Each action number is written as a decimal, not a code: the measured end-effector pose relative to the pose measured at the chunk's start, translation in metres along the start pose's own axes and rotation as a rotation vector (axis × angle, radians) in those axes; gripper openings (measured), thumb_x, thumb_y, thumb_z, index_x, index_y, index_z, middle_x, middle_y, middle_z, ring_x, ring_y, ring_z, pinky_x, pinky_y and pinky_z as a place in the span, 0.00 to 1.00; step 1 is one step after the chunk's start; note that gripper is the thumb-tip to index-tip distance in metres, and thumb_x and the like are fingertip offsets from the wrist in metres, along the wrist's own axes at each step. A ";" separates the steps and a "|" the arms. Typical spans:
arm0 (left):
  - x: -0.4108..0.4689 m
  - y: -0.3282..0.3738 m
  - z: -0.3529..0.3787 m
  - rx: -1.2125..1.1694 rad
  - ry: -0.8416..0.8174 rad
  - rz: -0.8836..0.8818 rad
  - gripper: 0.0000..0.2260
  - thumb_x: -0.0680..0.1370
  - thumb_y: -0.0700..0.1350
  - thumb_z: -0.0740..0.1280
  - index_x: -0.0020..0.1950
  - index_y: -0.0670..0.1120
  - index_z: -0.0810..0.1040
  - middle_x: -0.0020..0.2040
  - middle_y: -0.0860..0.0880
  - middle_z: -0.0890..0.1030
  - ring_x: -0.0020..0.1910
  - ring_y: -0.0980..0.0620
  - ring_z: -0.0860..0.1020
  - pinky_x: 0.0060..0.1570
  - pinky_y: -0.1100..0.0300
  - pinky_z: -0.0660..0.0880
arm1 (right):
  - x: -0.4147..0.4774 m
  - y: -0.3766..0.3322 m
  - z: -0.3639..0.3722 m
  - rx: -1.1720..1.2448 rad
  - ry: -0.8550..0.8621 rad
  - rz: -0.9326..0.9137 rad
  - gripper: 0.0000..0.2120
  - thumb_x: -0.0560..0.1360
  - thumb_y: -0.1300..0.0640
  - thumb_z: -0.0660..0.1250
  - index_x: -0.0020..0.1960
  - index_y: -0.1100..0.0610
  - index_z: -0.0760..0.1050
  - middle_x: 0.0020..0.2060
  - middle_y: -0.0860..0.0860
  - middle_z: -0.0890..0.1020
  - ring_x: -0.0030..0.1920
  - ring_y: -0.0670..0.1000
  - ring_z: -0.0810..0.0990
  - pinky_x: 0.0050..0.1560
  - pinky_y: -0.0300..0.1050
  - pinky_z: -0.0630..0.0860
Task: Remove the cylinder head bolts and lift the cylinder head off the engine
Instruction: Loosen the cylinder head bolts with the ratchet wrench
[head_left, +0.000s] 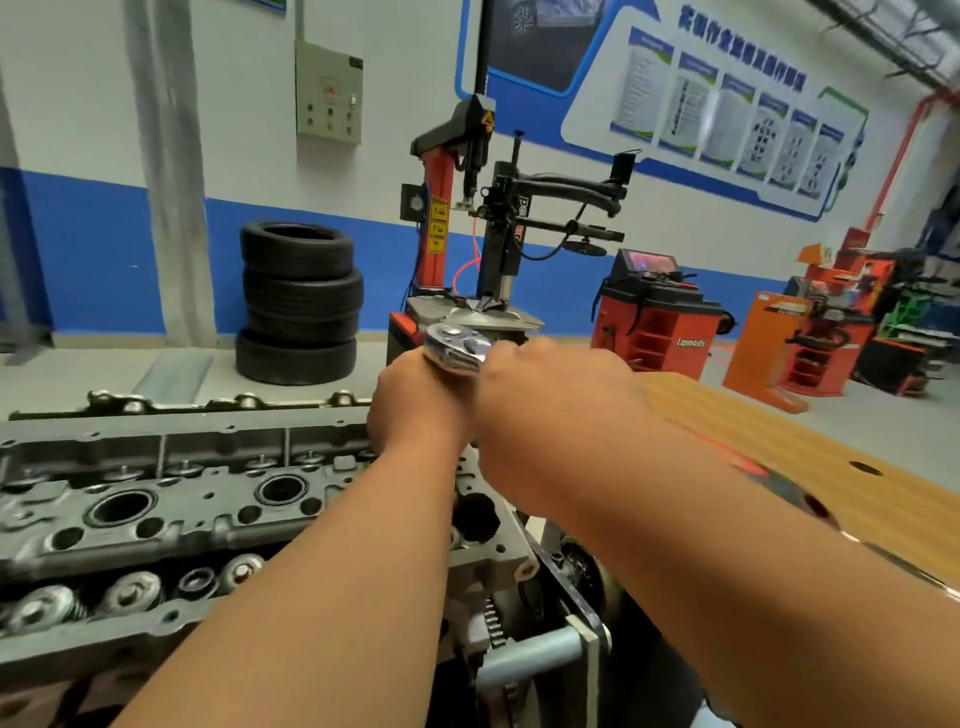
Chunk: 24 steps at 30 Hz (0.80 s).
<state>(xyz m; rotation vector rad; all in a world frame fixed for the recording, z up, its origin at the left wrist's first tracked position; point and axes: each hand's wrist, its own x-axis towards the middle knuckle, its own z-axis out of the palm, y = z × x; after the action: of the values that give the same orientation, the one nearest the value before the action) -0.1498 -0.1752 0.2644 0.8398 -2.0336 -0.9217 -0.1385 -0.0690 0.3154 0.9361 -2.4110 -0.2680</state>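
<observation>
We see both bare hands meeting at the far right end of the cylinder head (171, 499), which lies across the lower left, below and to the left of the hands, still seated on the engine (524, 613). The left hand (415, 405) is closed in a fist around something under a chrome ratchet (456, 347); the ratchet head pokes up just above the knuckles of that fist. The right hand (550, 400) sits just right of the left, touching or nearly so, fingers curled toward the ratchet; blur means we cannot tell if it actually grips the tool or only rests on it. What the ratchet's drive end engages is hidden under the hands, so no bolt can be picked out there. Left of the left forearm, the head's top face shows round bores and valve springs (135, 592) along its near edge. Right of the right forearm runs a wooden tabletop (810, 457). Beyond the hands stands a red and black tyre changer (467, 218), directly behind the ratchet. Far left of the hands is a stack of tyres (298, 304), and far right beyond them a red wheel balancer (657, 317).
</observation>
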 end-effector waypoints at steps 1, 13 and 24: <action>0.001 0.000 0.000 0.003 -0.004 0.004 0.13 0.76 0.42 0.62 0.31 0.50 0.67 0.31 0.51 0.68 0.33 0.49 0.69 0.35 0.58 0.66 | 0.002 0.006 0.002 -0.009 0.075 0.006 0.06 0.72 0.60 0.61 0.40 0.59 0.64 0.33 0.51 0.68 0.29 0.53 0.66 0.28 0.44 0.61; -0.001 -0.002 0.004 0.024 -0.009 0.072 0.11 0.71 0.46 0.63 0.29 0.50 0.67 0.29 0.53 0.68 0.30 0.51 0.67 0.32 0.60 0.65 | 0.007 0.032 0.042 0.009 0.410 -0.034 0.06 0.72 0.60 0.59 0.45 0.56 0.74 0.36 0.53 0.77 0.36 0.55 0.72 0.36 0.47 0.68; 0.001 -0.003 0.008 -0.004 0.013 0.071 0.10 0.71 0.46 0.62 0.29 0.49 0.69 0.29 0.53 0.69 0.29 0.50 0.68 0.30 0.62 0.64 | -0.055 0.047 0.022 -0.102 0.262 0.027 0.21 0.71 0.47 0.60 0.62 0.51 0.71 0.46 0.48 0.80 0.43 0.50 0.79 0.36 0.45 0.75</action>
<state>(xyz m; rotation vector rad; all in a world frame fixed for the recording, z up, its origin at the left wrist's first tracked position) -0.1557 -0.1750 0.2583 0.7652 -2.0361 -0.8786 -0.1433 0.0032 0.2914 0.8370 -2.1482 -0.2403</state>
